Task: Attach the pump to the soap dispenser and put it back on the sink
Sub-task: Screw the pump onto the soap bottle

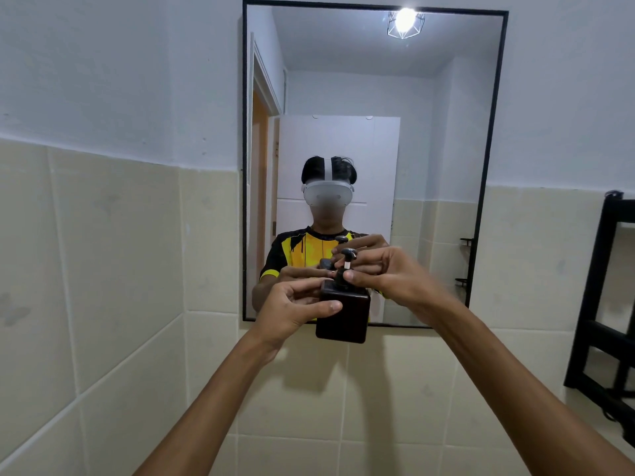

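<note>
I hold a dark, square soap dispenser bottle (343, 317) up at chest height in front of the mirror. My left hand (292, 309) grips its left side, thumb across the front. A black pump (347, 261) with a short white stem stands in the bottle's neck. My right hand (388, 273) pinches the pump's collar at the neck, fingers curled behind the pump head. The sink is out of view.
A black-framed mirror (244, 166) hangs on the wall ahead and reflects a person with a headset and both hands. Beige tiles (120, 269) cover the lower wall. A black rack (598, 304) stands at the right edge.
</note>
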Motion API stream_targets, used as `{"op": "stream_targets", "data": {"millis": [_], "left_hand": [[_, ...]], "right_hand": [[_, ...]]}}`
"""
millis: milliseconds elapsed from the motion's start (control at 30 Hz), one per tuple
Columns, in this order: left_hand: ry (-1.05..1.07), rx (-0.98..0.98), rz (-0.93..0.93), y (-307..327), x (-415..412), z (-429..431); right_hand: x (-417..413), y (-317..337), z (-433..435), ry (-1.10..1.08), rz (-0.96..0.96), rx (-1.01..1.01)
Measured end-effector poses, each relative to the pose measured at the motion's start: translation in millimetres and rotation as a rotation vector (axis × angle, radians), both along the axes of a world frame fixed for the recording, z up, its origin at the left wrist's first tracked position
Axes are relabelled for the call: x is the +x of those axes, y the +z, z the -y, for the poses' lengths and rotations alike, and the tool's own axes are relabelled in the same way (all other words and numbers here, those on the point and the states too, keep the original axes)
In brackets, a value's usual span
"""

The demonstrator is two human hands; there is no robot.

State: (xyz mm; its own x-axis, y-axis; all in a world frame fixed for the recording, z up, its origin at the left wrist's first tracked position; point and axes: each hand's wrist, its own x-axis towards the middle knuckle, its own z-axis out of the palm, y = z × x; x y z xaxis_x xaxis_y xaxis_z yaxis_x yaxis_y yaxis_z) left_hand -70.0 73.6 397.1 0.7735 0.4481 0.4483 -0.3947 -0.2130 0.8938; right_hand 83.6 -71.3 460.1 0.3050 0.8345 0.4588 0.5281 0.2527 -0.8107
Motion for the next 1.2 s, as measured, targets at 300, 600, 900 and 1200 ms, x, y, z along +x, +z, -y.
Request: {"op": "stream_targets", "data": {"millis": [300,600,900,1200], "left_hand": [[0.109,0.037,0.031,3,5,1],[0.165,0.046,0.026,1,10,9],[0.103,0.077,-0.062,6,-5,12],[0.297,0.268,-0.061,-10,-6,30]], "right_hand": [[-10,-2,-2,-0.115,0.019,0.093],[-15,-5,2,-0.205,0.086,0.130],[-12,5,10,-0.195,0.065,0.080],[-18,-2,2,-0.299,0.068,0.144]]}}
